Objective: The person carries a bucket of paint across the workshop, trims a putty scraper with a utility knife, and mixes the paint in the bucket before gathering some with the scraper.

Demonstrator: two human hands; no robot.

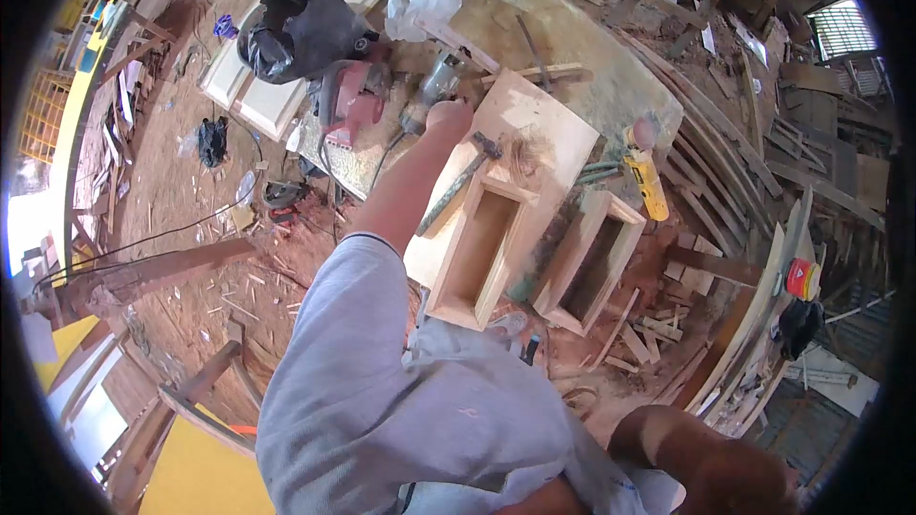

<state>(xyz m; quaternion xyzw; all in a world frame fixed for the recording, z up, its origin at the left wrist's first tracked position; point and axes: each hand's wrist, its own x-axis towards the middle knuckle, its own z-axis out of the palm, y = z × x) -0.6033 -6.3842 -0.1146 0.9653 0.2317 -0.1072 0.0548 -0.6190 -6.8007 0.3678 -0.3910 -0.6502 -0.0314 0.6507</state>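
My left arm reaches up across the bench, and my left hand (450,117) is at a grey power tool with a cylindrical body (441,78). Its fingers are mostly hidden, so the grip cannot be made out. Just right of the hand, a hammer (458,186) lies on a pale wooden board (553,129). An open rectangular wooden box (447,298) sits on the board's near end. Beside it, to the right, is a second similar box (563,317). My right arm is bent at the lower right, and its hand does not show.
A red power tool (355,103) and a black plastic bag (298,29) lie left of my hand. A white plastic bag (422,2) is beyond it. A yellow power tool (646,176) rests at the bench's right side. Timber (711,181) and scraps surround the bench.
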